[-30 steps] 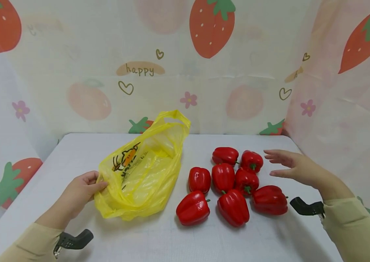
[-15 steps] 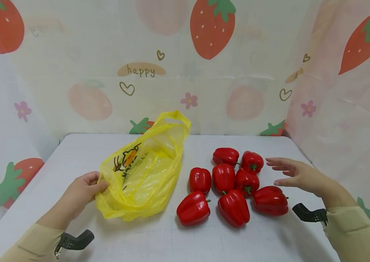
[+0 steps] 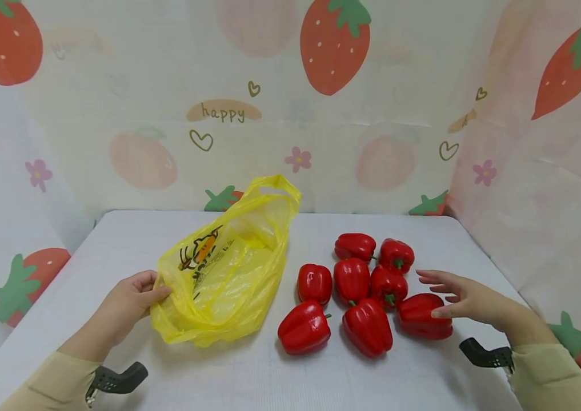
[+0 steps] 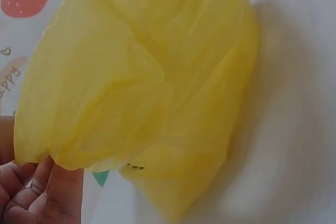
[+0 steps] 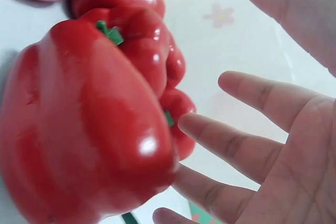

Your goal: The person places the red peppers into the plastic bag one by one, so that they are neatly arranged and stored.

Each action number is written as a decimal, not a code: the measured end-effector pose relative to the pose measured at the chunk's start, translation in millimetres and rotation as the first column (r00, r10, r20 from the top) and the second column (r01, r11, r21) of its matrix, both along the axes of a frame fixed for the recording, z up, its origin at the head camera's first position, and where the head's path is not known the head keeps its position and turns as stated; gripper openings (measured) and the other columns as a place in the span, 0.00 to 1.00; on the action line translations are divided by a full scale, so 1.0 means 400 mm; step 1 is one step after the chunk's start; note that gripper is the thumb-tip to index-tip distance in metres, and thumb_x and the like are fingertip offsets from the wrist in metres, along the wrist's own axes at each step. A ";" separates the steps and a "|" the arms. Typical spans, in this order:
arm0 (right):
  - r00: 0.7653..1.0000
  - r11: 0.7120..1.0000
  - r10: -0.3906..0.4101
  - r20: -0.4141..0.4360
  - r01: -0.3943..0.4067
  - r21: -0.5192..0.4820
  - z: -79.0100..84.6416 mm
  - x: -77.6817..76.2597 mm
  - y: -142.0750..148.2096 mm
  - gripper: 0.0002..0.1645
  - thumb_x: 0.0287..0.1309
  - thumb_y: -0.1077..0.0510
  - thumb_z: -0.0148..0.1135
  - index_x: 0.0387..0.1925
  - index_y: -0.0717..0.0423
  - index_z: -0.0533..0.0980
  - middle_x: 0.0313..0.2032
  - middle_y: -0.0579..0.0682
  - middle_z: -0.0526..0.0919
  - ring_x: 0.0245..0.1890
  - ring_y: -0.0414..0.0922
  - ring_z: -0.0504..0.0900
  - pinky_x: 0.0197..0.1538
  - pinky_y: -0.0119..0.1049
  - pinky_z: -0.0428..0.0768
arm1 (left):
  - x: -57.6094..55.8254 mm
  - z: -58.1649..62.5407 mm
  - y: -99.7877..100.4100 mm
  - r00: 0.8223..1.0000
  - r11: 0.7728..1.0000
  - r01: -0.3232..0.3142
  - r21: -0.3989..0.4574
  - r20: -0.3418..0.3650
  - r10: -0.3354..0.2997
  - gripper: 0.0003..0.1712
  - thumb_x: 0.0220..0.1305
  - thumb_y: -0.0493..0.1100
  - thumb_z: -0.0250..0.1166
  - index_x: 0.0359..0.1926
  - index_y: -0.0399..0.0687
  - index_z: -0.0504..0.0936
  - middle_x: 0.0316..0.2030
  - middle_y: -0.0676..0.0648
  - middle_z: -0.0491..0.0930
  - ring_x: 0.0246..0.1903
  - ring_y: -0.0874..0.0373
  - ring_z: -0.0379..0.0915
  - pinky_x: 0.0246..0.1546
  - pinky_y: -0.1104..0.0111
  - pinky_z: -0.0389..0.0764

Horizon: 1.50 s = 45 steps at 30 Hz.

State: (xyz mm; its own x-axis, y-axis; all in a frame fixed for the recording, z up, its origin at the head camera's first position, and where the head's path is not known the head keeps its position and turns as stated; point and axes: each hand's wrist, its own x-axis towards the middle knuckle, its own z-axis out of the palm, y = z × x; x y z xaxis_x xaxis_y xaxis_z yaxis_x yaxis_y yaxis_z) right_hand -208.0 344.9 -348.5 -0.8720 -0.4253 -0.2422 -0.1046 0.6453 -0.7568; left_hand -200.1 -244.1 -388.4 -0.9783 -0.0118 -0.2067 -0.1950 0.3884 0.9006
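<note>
Beige fabric sleeves (image 3: 56,383), two of them, come in at the lower corners of the frame, and a black curved wrist mount (image 3: 121,378) juts from each. Between them spreads one white tabletop (image 3: 228,377).

My right hand (image 3: 475,299) is at the right of the frame, its fingers loosely spread and holding nothing. A glossy red, blocky bell pepper (image 3: 417,321) lies directly below those fingertips in the head view, its right end under my thumb tip. Its long axis runs roughly left to right, dipping a little toward the right. I cannot tell whether I touch it. My right hand is clearly the nearer one; my left hand (image 3: 133,297), at lower left, is well apart from it, pinching the edge of a crinkled yellow plastic bag (image 3: 249,274) between thumb and fingers.

I count eight red peppers: two in the lowest row, the one by my right hand, three just above in the middle, and two farthest back. There is one bag, left of them all, its looped handle (image 3: 296,197) reaching up near the frame's centre. Beyond hangs a pale strawberry-print backdrop (image 3: 413,85).
</note>
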 end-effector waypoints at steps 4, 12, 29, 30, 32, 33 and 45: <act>1.000 1.000 -0.015 0.023 0.016 -0.019 -0.014 0.003 0.002 0.48 0.48 0.54 0.66 0.68 0.52 0.52 0.63 0.66 0.57 0.60 0.67 0.58 0.49 0.51 0.76 | 0.000 -0.004 -0.003 1.000 1.000 0.007 0.008 -0.005 -0.007 0.27 0.59 0.52 0.62 0.52 0.37 0.69 0.43 0.45 0.78 0.35 0.58 0.75 0.38 0.72 0.79; 0.995 0.997 -0.064 0.073 0.066 -0.030 -0.041 0.007 0.009 0.51 0.47 0.54 0.68 0.69 0.51 0.50 0.64 0.65 0.56 0.60 0.65 0.57 0.47 0.50 0.78 | -0.002 -0.009 -0.007 1.000 1.000 0.009 0.023 -0.003 -0.009 0.28 0.59 0.53 0.62 0.52 0.37 0.69 0.44 0.45 0.78 0.35 0.58 0.75 0.39 0.71 0.79; 0.971 0.978 -0.208 0.116 0.208 0.015 -0.100 0.018 0.028 0.53 0.42 0.51 0.71 0.67 0.51 0.54 0.60 0.62 0.62 0.57 0.58 0.62 0.46 0.50 0.77 | -0.012 -0.031 -0.014 1.000 0.998 0.026 0.059 -0.016 -0.025 0.28 0.60 0.51 0.61 0.53 0.36 0.68 0.41 0.48 0.79 0.34 0.60 0.74 0.37 0.72 0.79; 0.970 0.977 -0.212 0.117 0.212 0.016 -0.103 0.017 0.029 0.52 0.41 0.51 0.71 0.67 0.51 0.54 0.60 0.62 0.62 0.57 0.58 0.62 0.46 0.50 0.77 | -0.012 -0.031 -0.013 0.999 0.998 0.027 0.062 -0.019 -0.026 0.28 0.60 0.51 0.61 0.53 0.35 0.68 0.41 0.48 0.79 0.34 0.61 0.75 0.37 0.72 0.79; 0.968 0.975 -0.220 0.118 0.219 0.019 -0.109 0.016 0.031 0.52 0.41 0.51 0.71 0.66 0.52 0.55 0.59 0.61 0.63 0.56 0.57 0.62 0.47 0.51 0.76 | -0.012 -0.031 -0.012 0.999 0.997 0.029 0.071 -0.023 -0.027 0.27 0.60 0.49 0.61 0.53 0.35 0.68 0.40 0.48 0.79 0.34 0.61 0.75 0.37 0.72 0.79; 0.968 0.975 -0.222 0.120 0.221 0.016 -0.112 0.016 0.032 0.52 0.41 0.51 0.72 0.66 0.52 0.55 0.59 0.60 0.64 0.56 0.57 0.62 0.47 0.51 0.76 | -0.011 -0.030 -0.012 0.999 0.997 0.028 0.073 -0.024 -0.027 0.27 0.60 0.49 0.61 0.53 0.34 0.68 0.40 0.48 0.79 0.34 0.61 0.75 0.37 0.72 0.79; 0.976 0.979 -0.197 0.088 0.201 -0.027 -0.124 0.015 0.040 0.51 0.43 0.52 0.71 0.66 0.55 0.54 0.58 0.61 0.64 0.55 0.56 0.63 0.48 0.50 0.75 | -0.013 -0.029 -0.014 1.000 0.999 0.014 0.050 -0.003 -0.014 0.28 0.59 0.51 0.62 0.53 0.36 0.69 0.42 0.47 0.79 0.35 0.59 0.75 0.38 0.72 0.79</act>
State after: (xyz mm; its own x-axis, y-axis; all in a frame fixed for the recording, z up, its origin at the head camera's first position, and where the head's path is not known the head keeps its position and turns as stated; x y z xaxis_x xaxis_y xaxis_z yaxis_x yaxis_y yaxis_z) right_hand -202.1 360.9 -397.9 -0.9170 -0.2551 -0.3065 0.0887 0.6189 -0.7804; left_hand -205.5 -249.5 -399.9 -0.9788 0.0126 -0.2044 -0.1875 0.3457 0.9194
